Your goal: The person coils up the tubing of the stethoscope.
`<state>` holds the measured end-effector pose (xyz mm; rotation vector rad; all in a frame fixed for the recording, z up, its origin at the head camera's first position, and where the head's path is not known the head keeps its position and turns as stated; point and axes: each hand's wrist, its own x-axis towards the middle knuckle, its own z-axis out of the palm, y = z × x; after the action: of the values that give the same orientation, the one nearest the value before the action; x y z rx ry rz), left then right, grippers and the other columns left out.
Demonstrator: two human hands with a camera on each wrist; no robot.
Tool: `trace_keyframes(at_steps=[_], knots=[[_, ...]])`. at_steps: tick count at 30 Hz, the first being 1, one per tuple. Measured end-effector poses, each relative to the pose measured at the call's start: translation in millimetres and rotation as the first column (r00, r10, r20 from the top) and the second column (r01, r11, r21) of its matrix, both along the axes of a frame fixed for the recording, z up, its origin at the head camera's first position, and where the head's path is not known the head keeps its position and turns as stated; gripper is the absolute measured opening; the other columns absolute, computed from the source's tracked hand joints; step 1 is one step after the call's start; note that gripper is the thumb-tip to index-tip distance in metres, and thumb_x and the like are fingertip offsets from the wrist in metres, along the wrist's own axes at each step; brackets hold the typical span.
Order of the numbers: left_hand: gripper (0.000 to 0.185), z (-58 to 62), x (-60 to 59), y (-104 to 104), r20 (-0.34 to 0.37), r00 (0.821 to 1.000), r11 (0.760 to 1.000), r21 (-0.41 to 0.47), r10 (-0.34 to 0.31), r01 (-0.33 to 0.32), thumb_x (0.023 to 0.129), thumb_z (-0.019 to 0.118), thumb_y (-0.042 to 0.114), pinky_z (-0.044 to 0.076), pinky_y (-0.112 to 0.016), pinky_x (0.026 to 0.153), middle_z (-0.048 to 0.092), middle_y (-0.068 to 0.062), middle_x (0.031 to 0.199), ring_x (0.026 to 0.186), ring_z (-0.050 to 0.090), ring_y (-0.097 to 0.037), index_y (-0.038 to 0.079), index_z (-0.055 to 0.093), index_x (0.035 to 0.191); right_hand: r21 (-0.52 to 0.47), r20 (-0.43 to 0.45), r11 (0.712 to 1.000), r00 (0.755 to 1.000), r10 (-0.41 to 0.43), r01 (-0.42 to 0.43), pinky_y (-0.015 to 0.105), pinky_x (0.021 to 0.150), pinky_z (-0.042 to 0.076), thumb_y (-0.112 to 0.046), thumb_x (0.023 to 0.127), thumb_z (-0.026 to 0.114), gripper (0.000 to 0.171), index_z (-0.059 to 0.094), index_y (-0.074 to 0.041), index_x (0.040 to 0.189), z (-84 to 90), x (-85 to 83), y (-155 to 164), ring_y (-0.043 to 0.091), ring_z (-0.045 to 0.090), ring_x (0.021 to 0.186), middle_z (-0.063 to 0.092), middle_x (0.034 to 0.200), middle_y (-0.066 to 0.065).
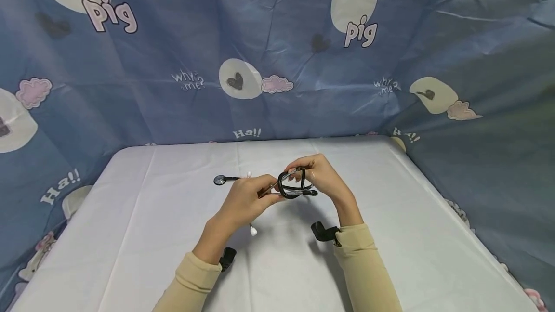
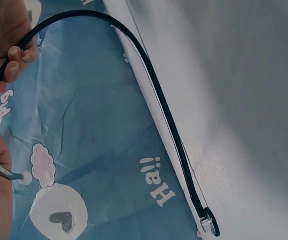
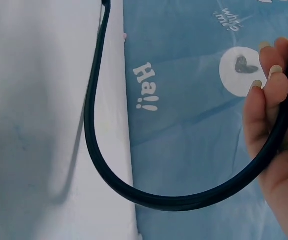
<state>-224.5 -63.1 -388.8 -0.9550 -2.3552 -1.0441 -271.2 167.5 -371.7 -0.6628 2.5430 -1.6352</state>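
Both hands hold a stethoscope above the white table. My left hand [image 1: 247, 199] grips its metal ear tubes [image 2: 3, 171], and white ear tips [image 1: 253, 231] stick out on either side of that hand. Black tubing [image 1: 283, 191] is looped around the tubes between the hands. My right hand [image 1: 318, 175] holds part of this tubing; in the right wrist view, the black tube [image 3: 184, 202] crosses its palm and bent fingers [image 3: 276, 90]. To the left, the round chest piece [image 1: 219, 180] hangs at the end of the tube. The left hand partly hides the ear tubes in the head view.
The white-covered table [image 1: 130, 235] spreads beneath the hands. A blue printed curtain [image 1: 173, 52] rises behind it and along the sides. Black camera mounts [image 1: 324, 231] are strapped at both wrists, below the hands.
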Motion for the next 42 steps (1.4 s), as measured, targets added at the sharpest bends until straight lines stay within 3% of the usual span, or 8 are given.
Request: trace_keyframes(at_steps=[4,8,13,19,26,29,33,42], knots=[[0.018,3.2,0.7,-4,0.008,0.999,0.999,0.026,0.041,-0.042,0.078,0.083,0.031,0.031,-0.021,0.052,0.042,0.014,0.058,0.052,0.036,-0.001,0.027,0.069,0.087,0.012,-0.021,1.000,0.999,0.027,-0.026,0.033,0.072,0.051,-0.012,0.092,0.065,0.014,0.078,-0.006,0.094,1.8,0.8,-5,0.023,0.068,0.082,0.076,0.091,0.016],[0.017,6.2,0.7,-9,0.019,0.996,0.996,0.035,0.087,-0.087,0.079,0.082,0.030,0.029,-0.021,0.051,0.042,0.014,0.057,0.051,0.035,-0.001,0.026,0.068,0.086,0.028,-0.009,0.999,1.000,0.015,-0.015,0.029,0.079,0.050,-0.020,0.094,0.067,0.019,0.078,-0.006,0.087,4.4,2.3,-10,0.015,0.067,0.092,0.076,0.096,0.014],[0.015,8.8,-1.9,-13,0.007,0.989,0.988,0.019,0.151,-0.151,0.081,0.079,0.033,0.028,-0.022,0.050,0.040,0.014,0.056,0.049,0.034,-0.002,0.026,0.069,0.088,0.010,0.045,1.000,0.999,0.005,-0.006,0.032,0.088,0.051,-0.011,0.095,0.063,0.016,0.077,-0.005,0.090,4.4,3.7,-15,0.017,0.068,0.104,0.077,0.099,0.010],[0.015,9.1,-4.0,-18,-0.013,0.973,0.973,-0.005,0.232,-0.232,0.081,0.079,0.036,0.027,-0.024,0.050,0.038,0.014,0.054,0.048,0.033,-0.004,0.027,0.067,0.084,0.049,0.026,0.999,1.000,0.005,-0.007,0.037,0.096,0.048,0.000,0.092,0.060,0.020,0.077,-0.007,0.098,0.9,5.2,-20,0.024,0.067,0.107,0.076,0.100,0.012],[0.014,9.4,-7.0,-27,-0.005,0.940,0.940,0.001,0.340,-0.340,0.083,0.078,0.033,0.027,-0.027,0.051,0.040,0.010,0.053,0.048,0.034,-0.007,0.024,0.069,0.089,0.054,0.057,0.997,0.997,0.051,-0.054,0.032,0.079,0.052,-0.009,0.095,0.063,0.018,0.075,-0.007,0.107,-2.1,8.2,-29,0.034,0.067,0.080,0.075,0.092,0.019],[0.013,10.1,-8.5,-33,0.002,0.918,0.918,0.034,0.396,-0.395,0.083,0.078,0.031,0.026,-0.029,0.052,0.039,0.010,0.052,0.047,0.033,-0.009,0.023,0.069,0.087,0.044,0.053,0.995,0.995,0.087,-0.089,0.031,0.074,0.054,-0.012,0.096,0.064,0.019,0.075,-0.004,0.108,-2.0,9.2,-32,0.037,0.066,0.079,0.075,0.085,0.016],[0.015,9.5,-10.9,-38,0.012,0.904,0.903,0.041,0.427,-0.428,0.085,0.077,0.032,0.024,-0.030,0.051,0.036,0.009,0.051,0.047,0.030,-0.010,0.023,0.065,0.081,0.058,0.070,0.990,0.990,0.124,-0.129,0.030,0.069,0.053,-0.012,0.097,0.062,0.019,0.074,-0.005,0.110,0.1,12.1,-36,0.039,0.064,0.078,0.073,0.080,0.011],[0.015,4.1,-14.9,-44,0.053,0.884,0.884,0.027,0.465,-0.467,0.087,0.075,0.035,0.027,-0.032,0.052,0.038,0.008,0.050,0.048,0.034,-0.014,0.026,0.064,0.081,0.136,0.085,0.972,0.980,0.183,-0.193,0.027,0.065,0.052,-0.008,0.095,0.062,0.019,0.074,-0.010,0.110,6.7,19.1,-43,0.023,0.064,0.074,0.071,0.080,0.009]])
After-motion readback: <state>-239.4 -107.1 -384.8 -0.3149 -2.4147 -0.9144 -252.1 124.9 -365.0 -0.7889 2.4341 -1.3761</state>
